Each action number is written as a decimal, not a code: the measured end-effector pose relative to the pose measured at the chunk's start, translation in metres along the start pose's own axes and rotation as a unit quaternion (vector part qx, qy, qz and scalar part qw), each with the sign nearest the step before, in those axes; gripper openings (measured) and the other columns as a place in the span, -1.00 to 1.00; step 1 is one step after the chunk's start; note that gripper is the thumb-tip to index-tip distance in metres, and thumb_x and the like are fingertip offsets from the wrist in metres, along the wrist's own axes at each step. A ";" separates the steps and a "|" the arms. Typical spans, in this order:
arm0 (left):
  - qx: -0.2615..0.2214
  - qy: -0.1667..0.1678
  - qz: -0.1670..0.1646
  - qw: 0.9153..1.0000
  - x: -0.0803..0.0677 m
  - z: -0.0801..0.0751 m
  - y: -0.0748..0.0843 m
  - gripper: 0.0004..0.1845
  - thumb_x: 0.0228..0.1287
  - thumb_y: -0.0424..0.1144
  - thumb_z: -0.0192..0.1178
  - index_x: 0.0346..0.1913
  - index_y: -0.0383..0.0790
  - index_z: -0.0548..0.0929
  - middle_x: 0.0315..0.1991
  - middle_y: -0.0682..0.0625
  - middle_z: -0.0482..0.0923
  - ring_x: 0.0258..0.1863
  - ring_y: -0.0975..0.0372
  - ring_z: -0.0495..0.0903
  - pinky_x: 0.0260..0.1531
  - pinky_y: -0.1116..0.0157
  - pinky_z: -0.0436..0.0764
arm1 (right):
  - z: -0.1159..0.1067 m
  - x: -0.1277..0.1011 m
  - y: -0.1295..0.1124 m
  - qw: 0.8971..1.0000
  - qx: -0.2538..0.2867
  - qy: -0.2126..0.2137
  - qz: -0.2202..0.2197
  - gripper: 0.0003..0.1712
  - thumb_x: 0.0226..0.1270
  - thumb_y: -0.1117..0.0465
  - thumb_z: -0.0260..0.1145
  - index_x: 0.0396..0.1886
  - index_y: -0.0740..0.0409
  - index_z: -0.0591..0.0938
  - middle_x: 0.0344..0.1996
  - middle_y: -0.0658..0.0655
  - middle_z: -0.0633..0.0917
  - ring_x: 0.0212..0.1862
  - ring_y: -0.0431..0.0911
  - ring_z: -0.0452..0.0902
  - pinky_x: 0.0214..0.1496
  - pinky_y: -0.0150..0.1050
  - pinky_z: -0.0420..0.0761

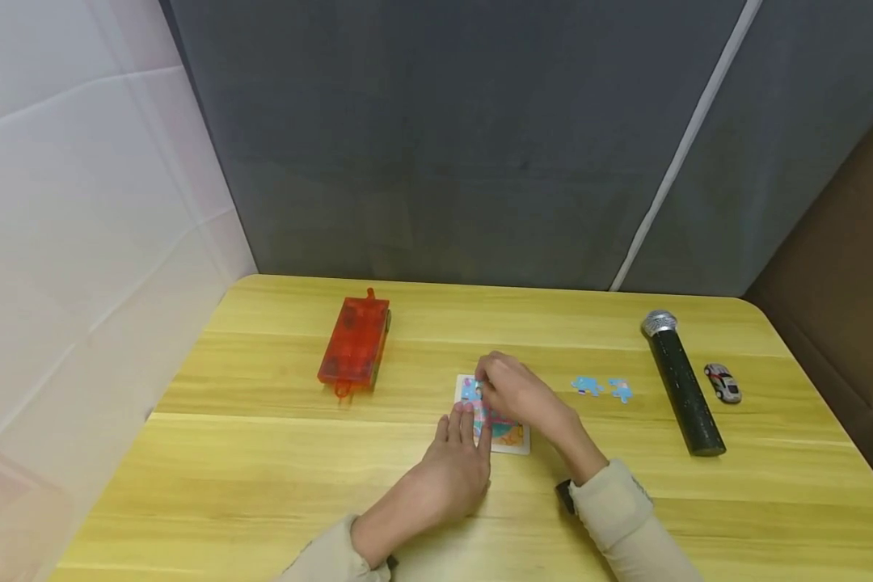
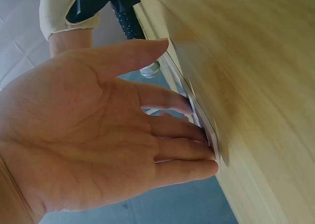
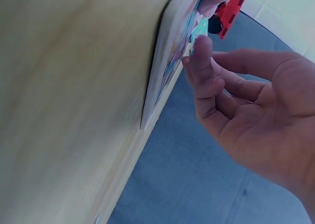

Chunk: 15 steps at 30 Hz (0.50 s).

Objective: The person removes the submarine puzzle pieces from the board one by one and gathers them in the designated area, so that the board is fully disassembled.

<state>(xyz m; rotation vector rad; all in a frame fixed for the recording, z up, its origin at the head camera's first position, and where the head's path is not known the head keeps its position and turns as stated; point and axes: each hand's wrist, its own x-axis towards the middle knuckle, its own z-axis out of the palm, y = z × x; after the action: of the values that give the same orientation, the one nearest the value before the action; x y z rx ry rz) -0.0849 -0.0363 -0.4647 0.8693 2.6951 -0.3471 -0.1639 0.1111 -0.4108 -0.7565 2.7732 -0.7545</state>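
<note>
L hand (image 1: 457, 465) lies flat w/ straight fingers steadying puzzle board (image 1: 512, 440) mid-table, L wrist cam confirms fingertips (image 2: 197, 135) on board edge, R hand (image 3: 246, 111) pinches a puzzle piece (image 3: 199, 29) over it—best seat it square, pressing gently.

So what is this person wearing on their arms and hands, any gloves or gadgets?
No gloves: both the left hand and the right hand are bare. Each forearm has a cream long sleeve with a snug cuff. A small black device sits at the right wrist; another dark piece peeks out by the left cuff.
</note>
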 end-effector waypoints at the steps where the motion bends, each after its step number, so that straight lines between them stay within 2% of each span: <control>1: 0.002 -0.004 -0.002 1.000 -0.002 -0.004 0.001 -0.22 0.74 0.19 0.01 0.75 -0.22 0.24 0.72 -0.42 0.10 0.74 -0.24 0.10 0.65 -0.10 0.33 | 0.000 0.001 0.000 1.000 0.002 0.007 -0.001 -0.86 0.54 0.52 0.26 -0.05 0.43 0.71 -0.13 0.24 0.73 -0.18 -0.04 0.60 -0.08 -0.16 0.75; 9: 0.001 -0.020 -0.009 1.000 -0.024 -0.043 0.003 -0.28 0.74 0.10 0.08 0.72 -0.21 0.32 0.70 -0.38 0.18 0.73 -0.19 0.17 0.64 -0.06 0.37 | 0.001 0.004 -0.003 0.999 0.011 0.038 -0.008 -0.95 0.50 0.44 0.45 -0.18 0.24 0.75 -0.25 0.11 0.74 -0.24 -0.11 0.63 -0.13 -0.21 0.75; 12: 0.012 -0.027 -0.020 0.999 -0.029 -0.053 0.006 -0.30 0.72 0.09 0.11 0.72 -0.15 0.32 0.71 -0.33 0.21 0.73 -0.15 0.18 0.64 -0.01 0.38 | -0.006 0.002 0.001 0.999 0.032 0.032 0.004 -0.94 0.52 0.41 0.44 -0.20 0.19 0.76 -0.29 0.07 0.76 -0.27 -0.14 0.62 -0.14 -0.20 0.73; 15: 0.018 -0.026 -0.028 0.999 -0.029 -0.053 0.008 -0.31 0.71 0.05 0.12 0.72 -0.13 0.32 0.71 -0.33 0.20 0.73 -0.14 0.18 0.66 0.01 0.36 | -0.021 -0.003 0.013 0.998 0.056 0.024 0.014 -0.92 0.52 0.40 0.43 -0.22 0.18 0.77 -0.30 0.08 0.79 -0.26 -0.11 0.65 -0.13 -0.16 0.73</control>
<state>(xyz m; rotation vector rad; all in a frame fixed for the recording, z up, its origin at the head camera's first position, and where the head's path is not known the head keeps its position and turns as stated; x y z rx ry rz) -0.0679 -0.0287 -0.4064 0.7836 2.6770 -0.4261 -0.1733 0.1317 -0.3993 -0.6849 2.7506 -0.9242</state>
